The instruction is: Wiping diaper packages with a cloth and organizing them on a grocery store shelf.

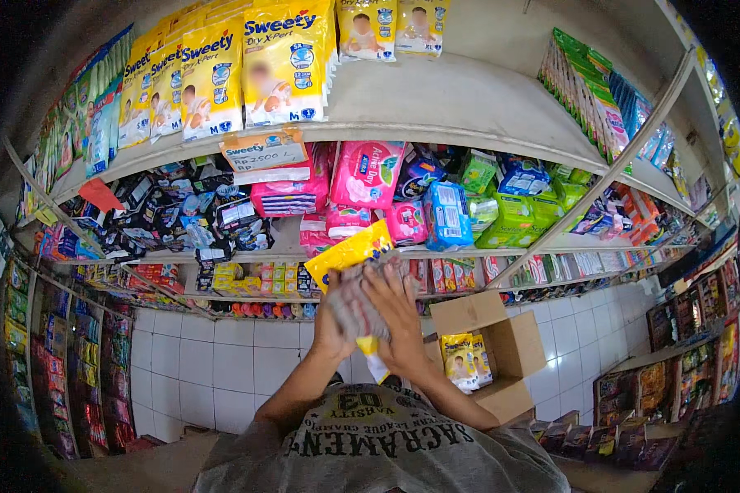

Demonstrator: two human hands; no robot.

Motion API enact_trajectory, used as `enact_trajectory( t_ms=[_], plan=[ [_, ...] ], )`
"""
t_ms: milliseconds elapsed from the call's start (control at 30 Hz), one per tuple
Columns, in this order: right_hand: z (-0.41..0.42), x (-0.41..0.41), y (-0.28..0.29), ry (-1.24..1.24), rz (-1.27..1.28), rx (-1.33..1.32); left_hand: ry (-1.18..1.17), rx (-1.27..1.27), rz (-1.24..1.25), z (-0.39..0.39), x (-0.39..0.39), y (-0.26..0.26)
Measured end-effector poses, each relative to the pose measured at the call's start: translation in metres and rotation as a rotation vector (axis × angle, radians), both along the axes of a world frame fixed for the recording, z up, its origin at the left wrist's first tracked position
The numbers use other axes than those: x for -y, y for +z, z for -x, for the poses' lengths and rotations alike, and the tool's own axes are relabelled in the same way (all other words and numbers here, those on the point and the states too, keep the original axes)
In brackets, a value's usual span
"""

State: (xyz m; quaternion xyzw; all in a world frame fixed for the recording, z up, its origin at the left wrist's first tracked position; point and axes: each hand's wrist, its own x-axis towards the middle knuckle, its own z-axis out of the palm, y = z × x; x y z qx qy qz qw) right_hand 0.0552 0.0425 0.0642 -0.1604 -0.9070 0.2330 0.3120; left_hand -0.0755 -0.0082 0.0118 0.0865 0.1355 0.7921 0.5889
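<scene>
In front of my chest, my left hand grips the left side of a yellow Sweety diaper pack. A crumpled greyish cloth with reddish marks lies over the pack's middle. My right hand presses flat on the cloth with its fingers spread; whether it also grips the pack cannot be told. The pack's top sticks out above the cloth and its lower end hangs below. At my right on the floor, an open cardboard box holds yellow Sweety packs.
Upright Sweety packs stand on the upper shelf, with green packs at its right. Below are pink, black, blue and green pad packs. A price card hangs from the shelf edge. Slanted metal struts cross both sides.
</scene>
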Motion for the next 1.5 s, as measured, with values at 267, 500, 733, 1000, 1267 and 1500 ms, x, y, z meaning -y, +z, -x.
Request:
enact_trajectory(
  t_ms=[267,500,733,1000,1267,1500],
  plan=[
    [-0.020,-0.041,-0.051,-0.349,0.888,-0.302,0.150,-0.173,0.219,-0.001,-0.009,0.027],
    [0.013,0.014,0.003,0.011,0.075,-0.182,0.220,-0.138,0.310,-0.014,-0.008,0.028],
    [-0.016,0.016,-0.035,0.239,0.110,-0.055,0.225,-0.329,0.362,0.019,-0.006,0.054],
    [0.014,-0.006,0.003,0.037,0.053,-0.181,0.220,-0.166,0.200,-0.016,-0.014,0.043],
    [0.006,-0.006,-0.073,-0.093,0.473,-0.502,0.270,-0.045,0.115,-0.002,-0.009,0.066],
    [0.010,0.023,-0.074,0.154,-0.117,-0.402,0.377,-0.197,0.232,0.008,-0.011,0.061]
  ],
)
